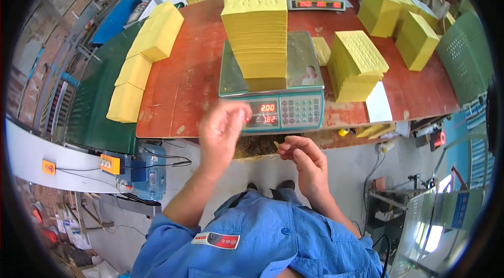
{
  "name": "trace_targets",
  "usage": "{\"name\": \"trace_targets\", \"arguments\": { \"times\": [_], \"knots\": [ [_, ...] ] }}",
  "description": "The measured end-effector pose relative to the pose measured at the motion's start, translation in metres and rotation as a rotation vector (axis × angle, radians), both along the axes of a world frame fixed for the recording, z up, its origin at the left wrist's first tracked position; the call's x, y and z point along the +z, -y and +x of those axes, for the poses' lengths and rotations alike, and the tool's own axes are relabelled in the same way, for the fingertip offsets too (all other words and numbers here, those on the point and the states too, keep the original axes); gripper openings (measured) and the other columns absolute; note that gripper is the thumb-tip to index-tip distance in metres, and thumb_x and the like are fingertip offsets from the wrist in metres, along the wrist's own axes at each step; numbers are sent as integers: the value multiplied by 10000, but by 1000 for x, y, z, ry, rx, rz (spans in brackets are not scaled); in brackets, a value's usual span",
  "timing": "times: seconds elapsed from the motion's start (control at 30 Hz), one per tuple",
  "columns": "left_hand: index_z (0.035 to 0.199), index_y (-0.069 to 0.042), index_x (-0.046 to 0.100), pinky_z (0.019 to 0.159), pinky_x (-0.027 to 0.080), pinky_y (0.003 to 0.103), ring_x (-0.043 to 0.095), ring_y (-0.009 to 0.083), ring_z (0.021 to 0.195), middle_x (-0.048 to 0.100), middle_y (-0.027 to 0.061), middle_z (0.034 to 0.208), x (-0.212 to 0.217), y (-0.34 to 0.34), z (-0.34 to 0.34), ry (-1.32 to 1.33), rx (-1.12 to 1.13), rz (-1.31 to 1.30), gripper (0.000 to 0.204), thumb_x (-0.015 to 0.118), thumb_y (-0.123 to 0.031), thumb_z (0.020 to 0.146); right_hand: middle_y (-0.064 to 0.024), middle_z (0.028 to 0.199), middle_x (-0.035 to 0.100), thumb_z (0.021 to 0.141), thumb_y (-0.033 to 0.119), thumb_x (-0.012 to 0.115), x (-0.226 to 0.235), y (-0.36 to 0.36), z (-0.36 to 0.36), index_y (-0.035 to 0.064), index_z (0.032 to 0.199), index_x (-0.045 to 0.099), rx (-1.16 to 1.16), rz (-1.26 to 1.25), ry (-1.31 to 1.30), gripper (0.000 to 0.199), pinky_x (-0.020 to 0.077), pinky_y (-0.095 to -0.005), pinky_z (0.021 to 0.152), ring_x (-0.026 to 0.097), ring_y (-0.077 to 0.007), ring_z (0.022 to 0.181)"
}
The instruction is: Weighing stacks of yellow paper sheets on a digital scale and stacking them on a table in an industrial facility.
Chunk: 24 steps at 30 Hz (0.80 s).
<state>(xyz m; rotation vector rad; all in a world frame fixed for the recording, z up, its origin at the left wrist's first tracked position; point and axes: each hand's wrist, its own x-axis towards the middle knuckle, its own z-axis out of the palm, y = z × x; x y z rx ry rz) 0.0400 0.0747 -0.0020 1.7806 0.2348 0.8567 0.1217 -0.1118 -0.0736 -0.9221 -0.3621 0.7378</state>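
Observation:
A tall stack of yellow paper sheets [255, 31] stands on the pan of a teal electronic scale [231, 76], its upper face dotted with rows of embossed marks. In front of the scale's lit red display is my left hand [220, 133], fingers curled in toward the thumb and slightly blurred; anything inside them is hidden. My right hand [305, 161] hangs just off the table's front edge, below the keypad. Its fingers are closed in a pinch, with a small yellowish scrap [276, 144] at the tips. Neither hand touches the stack.
The scale rests on a red table [184, 78]. Yellow paper blocks line a green surface [97, 94] at left. To the right are another stack [354, 63], a white sheet [379, 103] and more blocks [417, 42]. Across the table, people stand near a second scale [317, 4].

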Motion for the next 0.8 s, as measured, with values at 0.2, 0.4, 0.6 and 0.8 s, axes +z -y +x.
{"name": "trace_targets", "arguments": {
  "times": [0.2,0.4,0.6,0.8],
  "knots": [
    [1043,3,679,783,519,282,658,196,953,682,108,1047,94,-48,60,137,163,691,173,673,8,870,-94,1031,696,992,87,551,0,-9,17,-31,1183,630,111,18,-15,238,497,-320,897,631,-166,964],
    [1064,3,682,948,485,312,635,205,1087,683,95,1141,101,-106,114,19,23,669,199,698,-47,872,-89,998,689,993,92,548,6,-25,12,-32,1167,636,165,-14,-85,231,502,-314,861,634,-165,932],
    [990,6,679,936,489,307,643,187,1048,696,80,1092,99,-133,132,-81,-57,605,129,695,-61,881,-94,987,689,979,93,555,7,-45,18,-28,1153,640,66,-58,-102,228,508,-316,860,639,-167,924],
    [933,24,659,908,495,312,659,196,999,705,81,1035,96,-142,139,-28,-99,611,67,661,-27,888,-104,984,693,979,110,548,9,-69,20,-19,1140,642,39,-70,-90,227,515,-349,857,652,-198,929]
  ]
}}
